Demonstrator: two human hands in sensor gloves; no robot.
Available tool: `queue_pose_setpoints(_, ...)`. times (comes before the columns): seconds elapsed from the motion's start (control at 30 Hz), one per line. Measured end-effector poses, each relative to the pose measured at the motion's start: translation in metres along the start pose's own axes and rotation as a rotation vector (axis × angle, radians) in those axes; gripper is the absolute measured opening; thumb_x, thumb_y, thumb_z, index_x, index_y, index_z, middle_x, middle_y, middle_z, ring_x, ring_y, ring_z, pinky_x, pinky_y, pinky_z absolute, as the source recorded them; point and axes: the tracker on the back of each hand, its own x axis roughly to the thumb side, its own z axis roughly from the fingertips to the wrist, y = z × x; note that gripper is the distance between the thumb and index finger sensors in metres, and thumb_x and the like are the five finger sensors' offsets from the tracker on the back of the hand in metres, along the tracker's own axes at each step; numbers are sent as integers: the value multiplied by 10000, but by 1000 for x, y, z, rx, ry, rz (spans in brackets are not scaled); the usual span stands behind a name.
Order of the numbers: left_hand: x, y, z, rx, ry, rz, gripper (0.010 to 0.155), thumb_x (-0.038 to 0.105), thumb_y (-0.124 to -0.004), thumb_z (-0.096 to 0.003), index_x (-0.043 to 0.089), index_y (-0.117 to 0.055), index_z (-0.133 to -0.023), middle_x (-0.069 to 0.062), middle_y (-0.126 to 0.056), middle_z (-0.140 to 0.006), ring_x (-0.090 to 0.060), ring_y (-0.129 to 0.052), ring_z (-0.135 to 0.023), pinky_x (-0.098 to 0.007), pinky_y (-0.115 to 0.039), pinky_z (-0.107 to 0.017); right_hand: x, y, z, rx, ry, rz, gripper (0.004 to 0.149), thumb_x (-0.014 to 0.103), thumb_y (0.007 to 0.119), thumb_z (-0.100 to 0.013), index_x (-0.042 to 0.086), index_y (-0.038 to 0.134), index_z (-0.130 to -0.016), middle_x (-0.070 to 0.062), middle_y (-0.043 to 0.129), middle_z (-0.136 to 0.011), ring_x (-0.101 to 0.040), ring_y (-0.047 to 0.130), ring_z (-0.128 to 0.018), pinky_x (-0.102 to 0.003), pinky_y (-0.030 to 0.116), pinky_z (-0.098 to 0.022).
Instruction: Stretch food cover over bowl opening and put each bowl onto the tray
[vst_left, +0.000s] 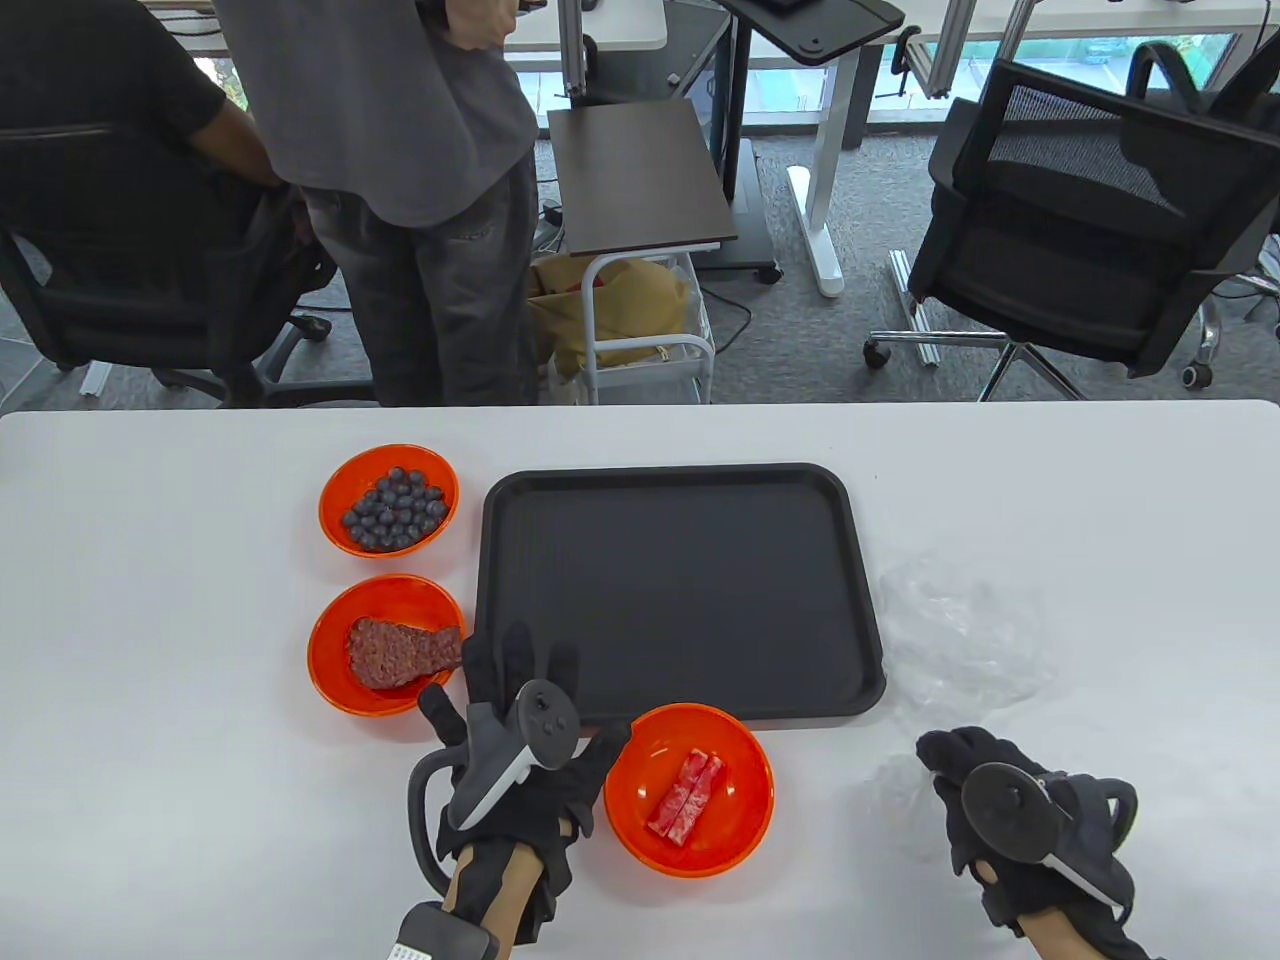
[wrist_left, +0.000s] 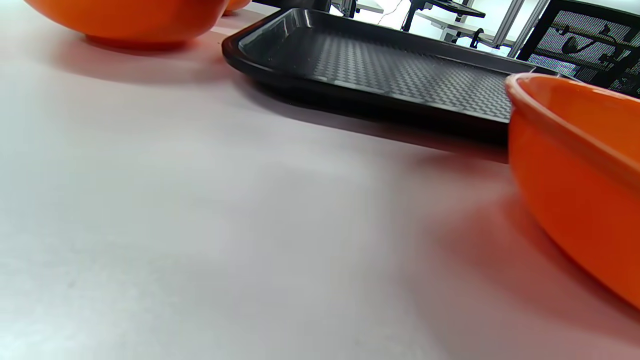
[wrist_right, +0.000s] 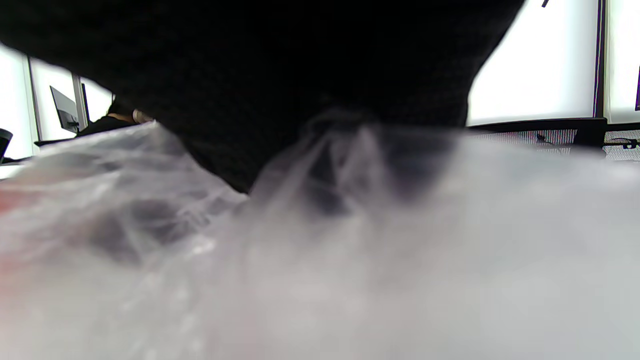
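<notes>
Three orange bowls stand around a black tray (vst_left: 680, 590): blueberries (vst_left: 390, 500) at the back left, a slab of meat (vst_left: 385, 645) below it, red strips (vst_left: 690, 790) at the tray's front edge. None has a cover on it. My left hand (vst_left: 530, 690) lies flat with fingers spread between the meat bowl and the red-strip bowl, its thumb by that bowl's rim. My right hand (vst_left: 945, 765) is curled on a crumpled clear food cover (vst_left: 893, 795) at the front right. In the right wrist view the cover (wrist_right: 350, 250) fills the frame under the glove (wrist_right: 300, 75).
More crumpled clear covers (vst_left: 960, 640) lie right of the tray. The left wrist view shows the tray (wrist_left: 380, 65), the red-strip bowl's wall (wrist_left: 575, 190) and another bowl (wrist_left: 130, 20). Beyond the table's far edge are people, a cart and chairs.
</notes>
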Motion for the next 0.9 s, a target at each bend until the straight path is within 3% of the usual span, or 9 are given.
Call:
queue_pose_setpoints(0.23,-1,2,1,3,-9,25,856,913,-340,-385,559,8,-1082,159,257,-1125,-169,362,-988,-586,198,-611,23,-50,-7,-151,-59,-77,405,219,1043,-364,278,973,-758,-21,1028,-763,-258,1137,-525,-321,1013,-338)
queue_pose_setpoints(0.37,3,8,8,42,-90,87,862,899,-345,-383,545,-51,-1112,154,205,-1162,-173,303,-1038,-590,159,-654,48,-69,-16,-238,-120,-110,402,221,1040,-366,280,971,-758,-21,1025,-765,-256,1136,-529,-322,1012,-340)
queue_pose_setpoints(0.43,7,14,18,111,-95,72,885,899,-344,-379,521,-149,-1155,141,118,-1208,-192,208,-1106,-607,79,-716,65,-71,-21,-269,-177,-136,401,222,1036,-370,280,966,-760,-23,1020,-769,-255,1132,-536,-325,1010,-349)
queue_pose_setpoints(0.5,10,21,27,217,-161,133,909,881,-358,-394,452,-306,-1193,87,-86,-1280,-230,-39,-1210,-632,-110,-793,79,-69,-26,-292,-205,-155,399,222,1034,-371,276,966,-760,-25,1018,-770,-257,1130,-539,-329,1009,-351)
queue_pose_setpoints(0.6,14,30,35,304,-233,238,908,839,-455,-417,338,-533,-1170,30,-327,-1295,-283,-290,-1230,-614,-315,-834,101,-64,-32,-312,-250,-188,397,225,1030,-375,278,963,-763,-23,1014,-774,-256,1127,-544,-329,1007,-355)
queue_pose_setpoints(0.73,15,32,38,303,-328,393,880,812,-515,-435,270,-673,-1110,-48,-524,-1263,-381,-548,-1172,-560,-525,-825,131,-55,-37,-333,-310,-230,399,233,1027,-378,279,957,-768,-22,1010,-778,-254,1124,-551,-330,1005,-361)
queue_pose_setpoints(0.9,15,27,31,172,-433,674,907,830,-644,-429,189,-747,-1062,-125,-764,-1145,-442,-780,-1043,-568,-674,-765,160,-44,-36,-370,-373,-312,400,233,1022,-382,276,949,-773,-23,1005,-781,-254,1121,-558,-332,1004,-366)
